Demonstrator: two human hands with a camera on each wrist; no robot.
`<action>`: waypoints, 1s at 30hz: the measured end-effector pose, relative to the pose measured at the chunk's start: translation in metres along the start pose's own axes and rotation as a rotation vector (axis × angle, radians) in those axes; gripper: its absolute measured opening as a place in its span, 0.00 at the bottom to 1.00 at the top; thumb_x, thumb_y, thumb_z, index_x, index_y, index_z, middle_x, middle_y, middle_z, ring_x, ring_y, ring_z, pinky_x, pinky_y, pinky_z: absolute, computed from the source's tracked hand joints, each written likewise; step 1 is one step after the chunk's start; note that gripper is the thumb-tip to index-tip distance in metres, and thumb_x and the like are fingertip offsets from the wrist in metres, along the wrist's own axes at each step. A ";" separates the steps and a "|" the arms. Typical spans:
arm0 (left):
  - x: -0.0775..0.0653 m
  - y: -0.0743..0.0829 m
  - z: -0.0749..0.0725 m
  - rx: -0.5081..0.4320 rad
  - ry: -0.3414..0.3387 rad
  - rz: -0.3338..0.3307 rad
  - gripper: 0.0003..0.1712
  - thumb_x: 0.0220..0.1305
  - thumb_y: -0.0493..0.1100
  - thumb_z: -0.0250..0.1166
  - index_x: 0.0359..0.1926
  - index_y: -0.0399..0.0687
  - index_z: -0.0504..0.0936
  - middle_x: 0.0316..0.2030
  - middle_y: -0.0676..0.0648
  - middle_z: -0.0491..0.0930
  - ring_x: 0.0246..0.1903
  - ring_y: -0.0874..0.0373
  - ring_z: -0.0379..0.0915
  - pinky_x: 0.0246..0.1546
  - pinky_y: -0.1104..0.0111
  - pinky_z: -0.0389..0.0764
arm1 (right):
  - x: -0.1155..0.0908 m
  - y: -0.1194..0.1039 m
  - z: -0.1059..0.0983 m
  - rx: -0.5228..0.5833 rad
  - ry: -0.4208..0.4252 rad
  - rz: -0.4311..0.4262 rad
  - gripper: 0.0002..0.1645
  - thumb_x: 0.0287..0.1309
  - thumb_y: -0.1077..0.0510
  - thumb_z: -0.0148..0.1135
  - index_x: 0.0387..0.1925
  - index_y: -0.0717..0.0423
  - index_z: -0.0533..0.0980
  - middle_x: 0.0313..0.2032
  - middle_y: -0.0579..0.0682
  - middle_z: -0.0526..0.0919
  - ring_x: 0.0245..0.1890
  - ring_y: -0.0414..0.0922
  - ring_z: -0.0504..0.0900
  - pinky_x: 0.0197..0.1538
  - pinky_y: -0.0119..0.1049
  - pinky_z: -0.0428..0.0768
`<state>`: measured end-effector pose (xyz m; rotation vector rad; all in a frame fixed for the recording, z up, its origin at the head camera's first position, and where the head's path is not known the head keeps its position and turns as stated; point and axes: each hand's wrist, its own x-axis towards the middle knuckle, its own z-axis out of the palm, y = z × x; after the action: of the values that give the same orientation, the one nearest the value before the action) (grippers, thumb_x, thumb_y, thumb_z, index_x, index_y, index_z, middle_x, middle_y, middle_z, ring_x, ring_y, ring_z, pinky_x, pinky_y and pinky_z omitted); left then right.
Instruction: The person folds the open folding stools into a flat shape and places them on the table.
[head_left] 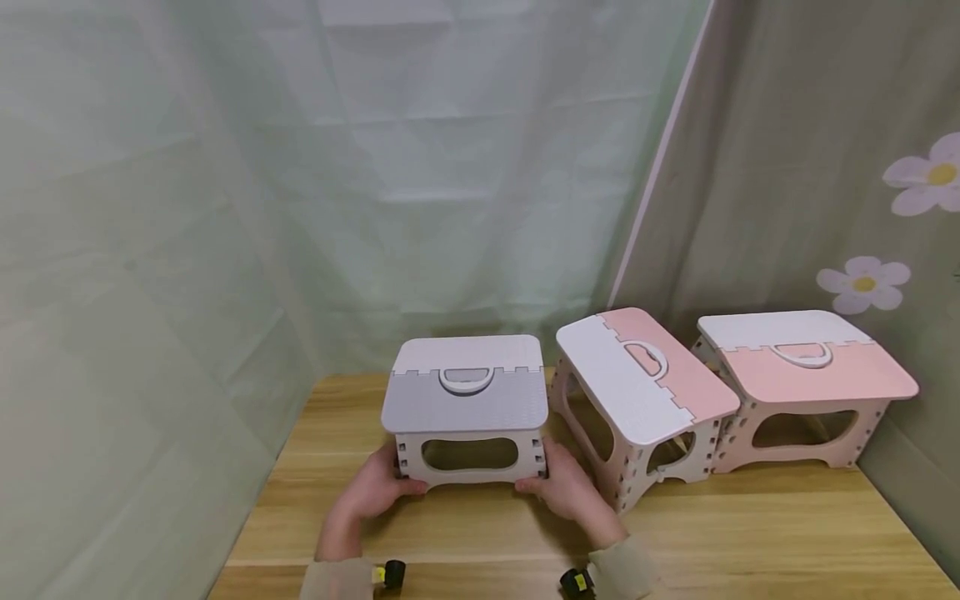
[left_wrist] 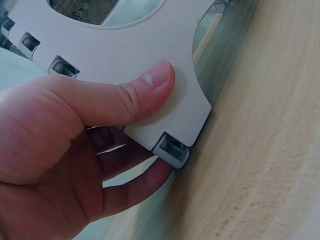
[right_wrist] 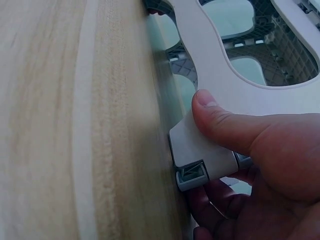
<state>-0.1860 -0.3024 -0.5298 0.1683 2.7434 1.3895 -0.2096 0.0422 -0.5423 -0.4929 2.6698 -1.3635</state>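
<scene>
A folding step stool (head_left: 465, 400) with a grey and white top and a white carry handle stands unfolded on the wooden table. My left hand (head_left: 377, 485) grips its front left leg low down, the thumb on the front panel (left_wrist: 135, 30) and the fingers curled behind the corner. At the front right leg, my right hand (head_left: 564, 483) holds on the same way, its thumb pressed on the panel (right_wrist: 285, 97). In both wrist views the leg's lower end is right at the table surface. The fingertips are partly hidden behind the legs.
Just right of the grey stool, a pink and white folding stool (head_left: 645, 375) stands turned at an angle. Another pink and white stool (head_left: 806, 358) is beside it at the far right. Pale curtains (head_left: 450, 167) hang behind the wooden table (head_left: 300, 500).
</scene>
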 end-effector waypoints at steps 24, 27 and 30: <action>0.001 -0.002 0.001 0.003 0.014 -0.034 0.38 0.53 0.39 0.86 0.61 0.32 0.78 0.51 0.44 0.86 0.50 0.52 0.81 0.57 0.51 0.80 | 0.001 -0.002 -0.001 -0.019 -0.004 0.027 0.40 0.56 0.50 0.83 0.63 0.58 0.72 0.50 0.53 0.82 0.53 0.52 0.79 0.56 0.52 0.77; 0.001 -0.002 0.001 0.000 0.010 -0.031 0.38 0.53 0.39 0.86 0.61 0.32 0.78 0.51 0.43 0.85 0.50 0.52 0.81 0.57 0.51 0.80 | 0.001 0.000 0.000 -0.025 -0.009 0.028 0.40 0.56 0.50 0.83 0.64 0.58 0.72 0.51 0.54 0.82 0.54 0.53 0.79 0.56 0.53 0.77; 0.000 -0.001 0.001 0.001 0.005 -0.025 0.38 0.53 0.39 0.86 0.61 0.32 0.77 0.51 0.43 0.85 0.50 0.52 0.81 0.57 0.51 0.80 | 0.001 0.002 0.000 -0.026 -0.010 0.024 0.40 0.56 0.50 0.84 0.63 0.58 0.72 0.50 0.53 0.82 0.53 0.52 0.79 0.55 0.53 0.77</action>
<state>-0.1860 -0.3020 -0.5317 0.1304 2.7409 1.3841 -0.2109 0.0427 -0.5440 -0.4681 2.6792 -1.3187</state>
